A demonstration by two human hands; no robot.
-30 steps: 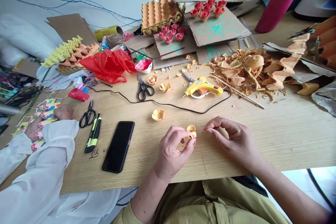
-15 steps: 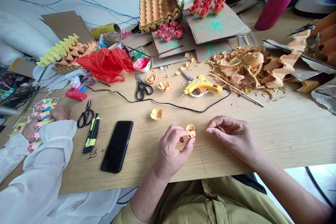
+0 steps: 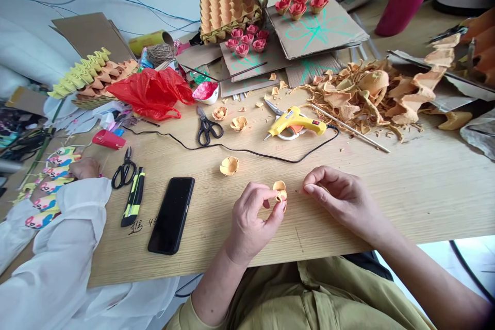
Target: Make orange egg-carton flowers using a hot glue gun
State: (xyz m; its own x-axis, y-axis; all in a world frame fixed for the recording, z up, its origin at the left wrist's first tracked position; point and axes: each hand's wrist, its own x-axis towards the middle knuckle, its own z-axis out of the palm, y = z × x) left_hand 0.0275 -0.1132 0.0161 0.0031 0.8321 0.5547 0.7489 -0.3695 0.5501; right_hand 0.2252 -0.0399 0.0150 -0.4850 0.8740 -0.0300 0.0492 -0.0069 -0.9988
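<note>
Between the thumb and forefinger of my left hand (image 3: pixel 254 216) is a small orange egg-carton flower (image 3: pixel 279 186), held just above the wooden table; my fingers partly cover it. To its right, apart from the flower, my right hand (image 3: pixel 340 198) has thumb and fingertips pressed together. Whether anything tiny sits in that pinch I cannot make out. Beyond my left hand lies a cup-shaped petal piece (image 3: pixel 229 166). Two more orange flowers, a larger one (image 3: pixel 238 124) and a smaller one (image 3: pixel 220 113), rest farther back. A yellow glue gun (image 3: pixel 296 121) lies over a pair of scissors (image 3: pixel 274 108).
A black phone (image 3: pixel 171 215), a utility knife (image 3: pixel 133 198) and scissors (image 3: pixel 124 171) lie at left. A co-worker's white sleeve (image 3: pixel 83 211) reaches in beside them. Carton scraps (image 3: pixel 348 93) heap at back right. Red flowers (image 3: pixel 297 9) stand on cardboard (image 3: pixel 328 36). A black cord (image 3: pixel 247 150) crosses the table.
The view has shifted slightly. Both my hands keep nearly the same pose, with the flower still in the left. The co-worker's painted pieces at far left have moved a little.
</note>
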